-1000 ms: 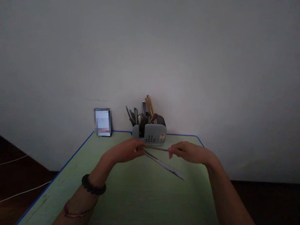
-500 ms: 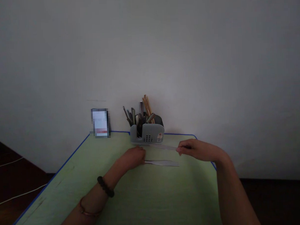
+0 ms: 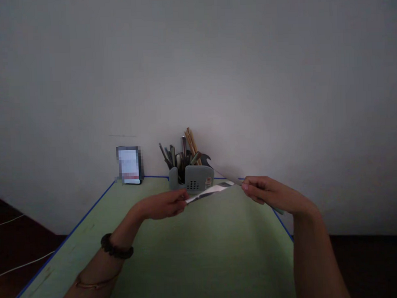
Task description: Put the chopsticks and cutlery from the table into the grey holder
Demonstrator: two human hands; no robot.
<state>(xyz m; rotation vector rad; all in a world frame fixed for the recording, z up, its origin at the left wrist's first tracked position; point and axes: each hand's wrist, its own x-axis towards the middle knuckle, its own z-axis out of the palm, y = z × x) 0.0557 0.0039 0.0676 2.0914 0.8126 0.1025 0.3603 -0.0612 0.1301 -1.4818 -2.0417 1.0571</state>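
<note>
My left hand [image 3: 169, 203] is closed around the near end of what looks like a table knife [image 3: 214, 189], a flat silvery piece that widens away from the fingers. It tilts up to the right above the table, bright along one face. On the right, my right hand [image 3: 265, 190] is closed on a knife [image 3: 228, 175] whose thin pale blade slants up to the left towards the utensil holder. Its greenish handle end [image 3: 278, 210] shows behind the fingers. The two pieces come close together near the right fingertips; whether they touch I cannot tell.
A grey utensil holder [image 3: 199, 174] with several metal utensils and wooden chopsticks [image 3: 191, 140] stands at the table's back, against the wall. A blurred, lit phone-like screen [image 3: 129, 165] leans at the back left. The pale green table [image 3: 202, 257] has a blue edge.
Both hands have lifted. The left one swung its knife's far end upward. The right one turned its blade up to the left, in front of the holder's right end. The view has shifted slightly.
</note>
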